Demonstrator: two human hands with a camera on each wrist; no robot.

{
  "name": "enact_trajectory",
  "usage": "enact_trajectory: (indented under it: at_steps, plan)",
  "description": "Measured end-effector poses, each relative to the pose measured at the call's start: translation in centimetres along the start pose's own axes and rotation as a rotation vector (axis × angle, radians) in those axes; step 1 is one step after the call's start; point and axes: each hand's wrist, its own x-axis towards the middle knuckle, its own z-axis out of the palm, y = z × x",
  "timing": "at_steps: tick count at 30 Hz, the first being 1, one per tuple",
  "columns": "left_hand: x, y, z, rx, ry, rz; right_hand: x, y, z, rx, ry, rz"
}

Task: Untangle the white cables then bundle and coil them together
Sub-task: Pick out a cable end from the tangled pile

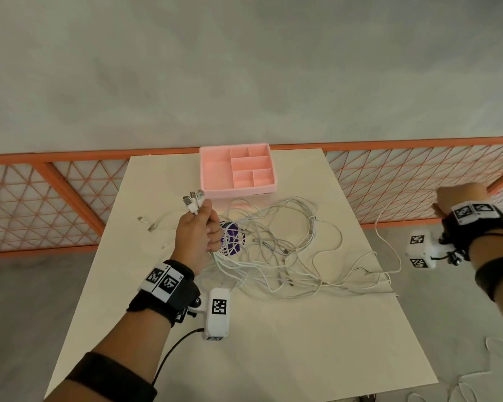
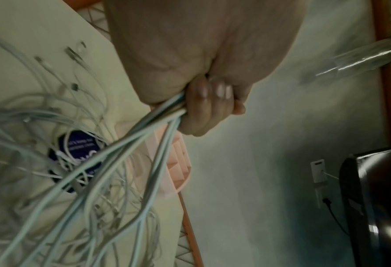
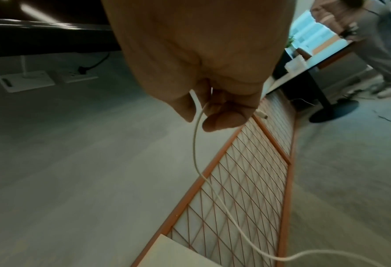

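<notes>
**Cable ends gathered in left fist, single strand drawn out to the right**

Left hand raised above centre-left of the desk, grip curled tight round a bunch of white cables. Several plug ends fanning up out of the top of the fist, toward the pink tray. Seen from the left wrist, fingers wrapped over the strands, which spill downward into the lower left of the frame.

Rest of the cables sprawled in a loose tangle across the middle of the desk, some loops lying over a round purple sticker, a few stray ends to the left of the fist.

Right hand held out at the right edge of the frame, beyond the desk and in front of the orange lattice fence. Grip closed in a pinch on a single cable, its connector poking out past the fingers. Strand hanging in a slack curve from the pinch back down to the desk's right edge.

Pink tray with several compartments at the far end of the desk, top centre.
</notes>
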Motion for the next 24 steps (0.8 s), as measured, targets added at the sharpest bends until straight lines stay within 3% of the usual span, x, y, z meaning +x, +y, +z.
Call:
enact_trajectory:
  at_steps: [4, 5, 7, 11, 13, 18, 24]
  plan:
    - [-0.7, 1.6, 2.2, -0.081, -0.118, -0.006, -1.5, -2.9, 2.8, 0.745, -0.074, 0.203]
    - [-0.9, 2.1, 2.9, -0.100, -0.148, -0.003, -2.3, -4.6, 3.0, 0.872, -0.173, 0.200]
    - [-1.4, 3.0, 4.4, -0.136, -0.203, 0.019, -4.9, -9.1, 2.1, 1.078, -0.253, -0.052]
    - [-1.5, 4.9, 7.0, -0.208, -0.235, 0.117, -13.1, -17.7, 0.2, 1.033, -0.612, -0.854]
    - [-0.9, 6.4, 7.4, -0.230, -0.213, 0.201, -16.2, -20.7, 0.0, 0.899, -0.660, -1.030]
    - [0.8, 9.9, 3.9, -0.334, -0.058, 0.281, -13.9, -20.6, 3.3, 0.763, -0.421, -0.915]
    - [2.0, 9.6, 0.8, -0.339, 0.029, 0.285, -11.3, -17.0, 7.1, 0.682, -0.345, -0.866]
